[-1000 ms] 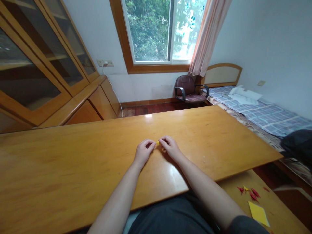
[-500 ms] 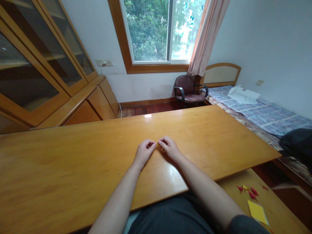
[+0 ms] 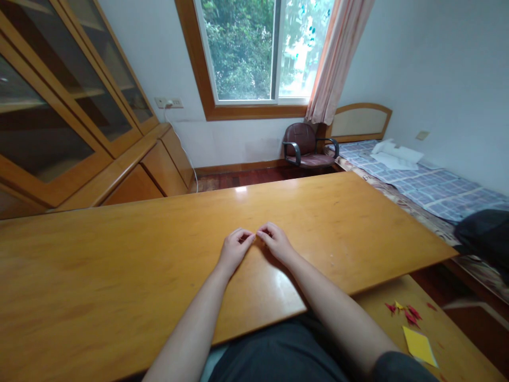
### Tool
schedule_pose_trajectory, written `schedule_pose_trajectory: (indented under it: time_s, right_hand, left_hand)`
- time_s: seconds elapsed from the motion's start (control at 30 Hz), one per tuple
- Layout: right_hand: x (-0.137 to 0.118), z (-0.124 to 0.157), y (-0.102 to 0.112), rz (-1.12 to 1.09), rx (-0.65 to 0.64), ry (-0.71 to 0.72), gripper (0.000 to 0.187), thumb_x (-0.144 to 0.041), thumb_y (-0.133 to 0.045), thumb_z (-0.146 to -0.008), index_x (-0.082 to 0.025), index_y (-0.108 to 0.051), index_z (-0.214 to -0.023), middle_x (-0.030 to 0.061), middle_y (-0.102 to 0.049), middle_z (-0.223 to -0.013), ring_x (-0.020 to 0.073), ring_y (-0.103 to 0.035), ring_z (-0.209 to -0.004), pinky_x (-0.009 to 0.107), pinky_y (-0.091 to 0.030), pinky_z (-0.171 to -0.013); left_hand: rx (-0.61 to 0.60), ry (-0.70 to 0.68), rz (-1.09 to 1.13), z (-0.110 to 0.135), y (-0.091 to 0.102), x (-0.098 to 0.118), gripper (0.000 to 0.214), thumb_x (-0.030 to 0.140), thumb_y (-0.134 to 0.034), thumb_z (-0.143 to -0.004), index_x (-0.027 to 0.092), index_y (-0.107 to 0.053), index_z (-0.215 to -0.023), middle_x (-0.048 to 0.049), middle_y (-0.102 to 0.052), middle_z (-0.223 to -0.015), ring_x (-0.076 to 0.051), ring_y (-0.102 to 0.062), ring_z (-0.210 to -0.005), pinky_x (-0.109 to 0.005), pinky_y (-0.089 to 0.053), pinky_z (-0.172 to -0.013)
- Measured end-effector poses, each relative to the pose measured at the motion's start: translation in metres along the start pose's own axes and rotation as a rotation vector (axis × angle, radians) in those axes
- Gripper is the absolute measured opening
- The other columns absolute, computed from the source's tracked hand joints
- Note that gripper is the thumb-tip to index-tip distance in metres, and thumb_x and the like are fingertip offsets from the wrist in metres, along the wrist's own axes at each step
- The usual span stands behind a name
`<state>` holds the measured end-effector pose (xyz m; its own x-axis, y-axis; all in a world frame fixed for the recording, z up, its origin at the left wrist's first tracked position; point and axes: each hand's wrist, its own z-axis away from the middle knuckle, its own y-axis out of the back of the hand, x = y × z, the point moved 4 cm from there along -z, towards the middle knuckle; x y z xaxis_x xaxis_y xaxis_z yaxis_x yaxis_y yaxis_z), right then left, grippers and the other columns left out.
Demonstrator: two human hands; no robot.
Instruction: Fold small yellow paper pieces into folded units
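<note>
My left hand [image 3: 234, 248] and my right hand [image 3: 276, 241] rest on the long wooden table [image 3: 119, 254], near its middle. Both are curled into pinches, and their fingertips meet at one spot. The small yellow paper piece that showed between them earlier is now covered by the fingers. My forearms reach in from the bottom edge over my dark clothing.
A lower wooden surface [image 3: 457, 318] at the bottom right carries a yellow paper sheet [image 3: 419, 345] and several small red folded pieces [image 3: 407, 314]. Glass-door cabinets [image 3: 59, 132] line the left wall. A maroon chair [image 3: 306, 146] and a bed [image 3: 429, 185] with a black bag [image 3: 483, 233] stand to the right.
The fingertips of both hands have drawn closer together, and the yellow paper seen between them has slipped out of sight. The view has shifted slightly.
</note>
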<state>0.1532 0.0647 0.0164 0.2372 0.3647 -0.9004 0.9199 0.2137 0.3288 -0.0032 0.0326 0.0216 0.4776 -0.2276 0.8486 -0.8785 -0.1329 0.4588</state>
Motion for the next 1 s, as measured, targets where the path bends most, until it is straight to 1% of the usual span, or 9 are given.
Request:
schedule_pose_trajectory:
  time_s: [0.17,0.37,0.67,0.87,1.0]
  right_hand:
    - [0.0027,-0.0010,0.0016,-0.001,0.035,0.013,0.016,-0.028,-0.057,-0.088,-0.018,-0.061,-0.077,0.0011,-0.060,-0.075,0.0149,-0.055,-0.074,0.027,-0.042,-0.071]
    - [0.0056,-0.0003,0.0030,-0.059,0.050,-0.023,0.016,-0.031,-0.058,-0.088,-0.018,-0.062,-0.079,0.0012,-0.060,-0.075,0.0147,-0.055,-0.071,0.026,-0.044,-0.066]
    - [0.0071,-0.0006,-0.0005,-0.097,-0.004,-0.066,0.018,-0.034,-0.060,-0.086,-0.017,-0.065,-0.080,0.0013,-0.061,-0.072,0.0139,-0.057,-0.066,0.025,-0.045,-0.060]
    - [0.0079,0.0000,-0.0009,-0.074,-0.011,-0.048,0.020,-0.035,-0.061,-0.087,-0.017,-0.066,-0.080,0.0019,-0.063,-0.073,0.0143,-0.058,-0.068,0.025,-0.046,-0.061]
    - [0.0045,0.0004,-0.0012,-0.060,-0.021,-0.047,0.018,-0.033,-0.060,-0.087,-0.018,-0.065,-0.080,0.0014,-0.062,-0.072,0.0144,-0.058,-0.068,0.025,-0.045,-0.062]
  left_hand:
    - [0.020,0.009,0.013,-0.0011,-0.0003,-0.0024,0.019,0.034,-0.060,-0.084,0.018,-0.069,-0.078,-0.0031,-0.070,-0.080,-0.017,-0.064,-0.076,-0.026,-0.049,-0.072]
    - [0.042,0.044,0.052,-0.0021,0.0000,-0.0064,0.019,0.035,-0.062,-0.082,0.018,-0.069,-0.079,-0.0034,-0.071,-0.081,-0.017,-0.064,-0.077,-0.027,-0.049,-0.073]
    - [0.094,0.050,0.079,-0.0020,0.0050,-0.0063,0.022,0.038,-0.061,-0.083,0.018,-0.069,-0.079,-0.0035,-0.070,-0.082,-0.017,-0.063,-0.078,-0.027,-0.049,-0.074]
    - [0.087,0.060,0.093,-0.0027,0.0036,-0.0048,0.022,0.038,-0.062,-0.082,0.018,-0.070,-0.083,-0.0047,-0.071,-0.086,-0.019,-0.064,-0.082,-0.029,-0.049,-0.077]
    - [0.058,0.060,0.104,-0.0032,0.0019,-0.0070,0.022,0.038,-0.062,-0.082,0.018,-0.069,-0.078,-0.0034,-0.070,-0.080,-0.018,-0.063,-0.078,-0.028,-0.048,-0.075]
